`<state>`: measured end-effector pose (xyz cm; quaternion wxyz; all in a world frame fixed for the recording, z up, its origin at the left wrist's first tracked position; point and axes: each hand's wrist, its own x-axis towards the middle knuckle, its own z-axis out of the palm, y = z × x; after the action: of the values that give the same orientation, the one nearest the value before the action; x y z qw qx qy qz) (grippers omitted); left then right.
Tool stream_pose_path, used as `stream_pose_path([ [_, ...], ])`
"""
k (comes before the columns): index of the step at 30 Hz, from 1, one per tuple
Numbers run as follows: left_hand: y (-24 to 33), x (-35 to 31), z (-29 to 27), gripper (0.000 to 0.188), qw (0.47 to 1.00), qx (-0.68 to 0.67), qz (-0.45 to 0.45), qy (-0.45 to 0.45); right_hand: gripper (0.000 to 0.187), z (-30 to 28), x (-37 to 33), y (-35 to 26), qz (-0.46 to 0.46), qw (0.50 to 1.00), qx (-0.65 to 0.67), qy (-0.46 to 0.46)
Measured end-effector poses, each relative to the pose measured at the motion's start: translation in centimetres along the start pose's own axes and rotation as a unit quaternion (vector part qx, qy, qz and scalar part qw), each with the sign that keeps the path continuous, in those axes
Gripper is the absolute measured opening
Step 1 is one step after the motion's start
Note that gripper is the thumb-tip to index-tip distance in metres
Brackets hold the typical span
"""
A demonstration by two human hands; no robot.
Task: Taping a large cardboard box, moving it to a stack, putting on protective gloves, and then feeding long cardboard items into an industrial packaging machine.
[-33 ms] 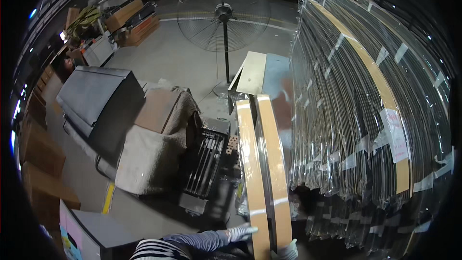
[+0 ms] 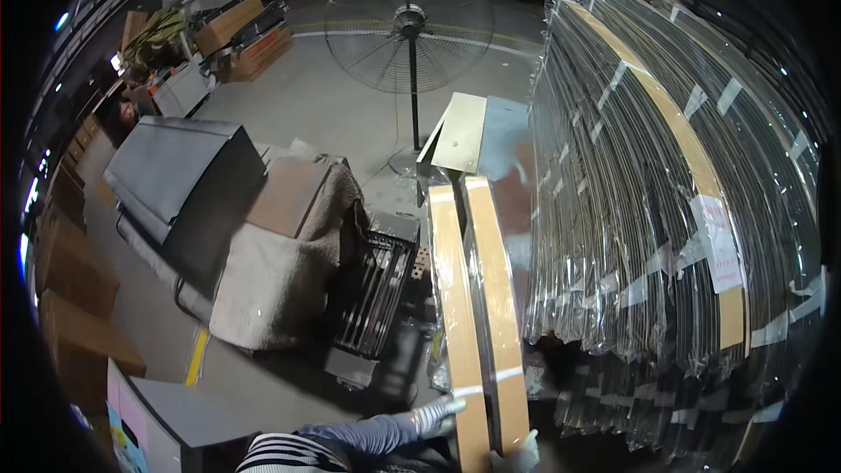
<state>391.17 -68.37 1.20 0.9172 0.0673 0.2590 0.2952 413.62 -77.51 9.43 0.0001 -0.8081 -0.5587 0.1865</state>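
A long, narrow package [image 2: 496, 298] in clear plastic stands on end before me, leaning away. Two tan cardboard strips run along it with a dark gap between them, and white bands cross it. My left hand [image 2: 437, 416], in a pale striped glove, is closed against its left edge near the lower end. Low on the opposite edge, my gloved right hand [image 2: 517, 456] grips it; the frame's bottom cuts off part of that hand. Past the package's top, a cream panel [image 2: 460, 133] leans beside a bluish sheet [image 2: 505, 136].
To the right stands a tall row of plastic-wrapped flat panels [image 2: 613, 184]. A pedestal fan [image 2: 409, 22] is ahead. Leftward are a cloth-covered stack [image 2: 272, 289], a dark grey cabinet-like box [image 2: 180, 171], a black slatted rack [image 2: 377, 289] and cardboard boxes [image 2: 88, 333].
The package's upper end has shifted slightly left and nearer. My left hand is a little higher along it; both hands keep their hold.
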Motion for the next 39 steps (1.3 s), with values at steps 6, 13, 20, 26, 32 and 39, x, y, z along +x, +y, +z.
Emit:
stream_pose_path([
  [6,-0.7,2.0,-2.5,0.039,0.989,0.075,-0.063,0.107,0.124,6.0,1.2,4.0,0.011,1.0,0.004,-0.024],
  [13,-4.3,-4.4,-0.7,0.048,0.984,-0.103,0.018,0.145,0.074,-1.7,-5.1,4.4,-0.289,0.944,0.132,0.092],
  [20,-4.4,-3.8,-1.1,0.04,0.947,-0.253,0.105,0.17,0.053,-6.0,0.5,0.9,-0.363,0.931,0.026,0.039],
  [26,2.5,-4.6,-4.6,0.033,0.91,-0.251,0.233,0.233,0.056,-7.9,4.8,-6.5,-0.429,0.901,-0.042,0.045],
  [32,4.2,-4.8,-5.9,0.042,0.928,-0.226,0.194,0.223,0.08,-9.6,6.0,-12.5,-0.467,0.876,-0.081,0.086],
  [39,7.9,-3.7,-8.5,0.043,0.931,-0.202,0.207,0.222,0.097,-10.6,7.4,-16.4,-0.504,0.855,-0.069,0.103],
])
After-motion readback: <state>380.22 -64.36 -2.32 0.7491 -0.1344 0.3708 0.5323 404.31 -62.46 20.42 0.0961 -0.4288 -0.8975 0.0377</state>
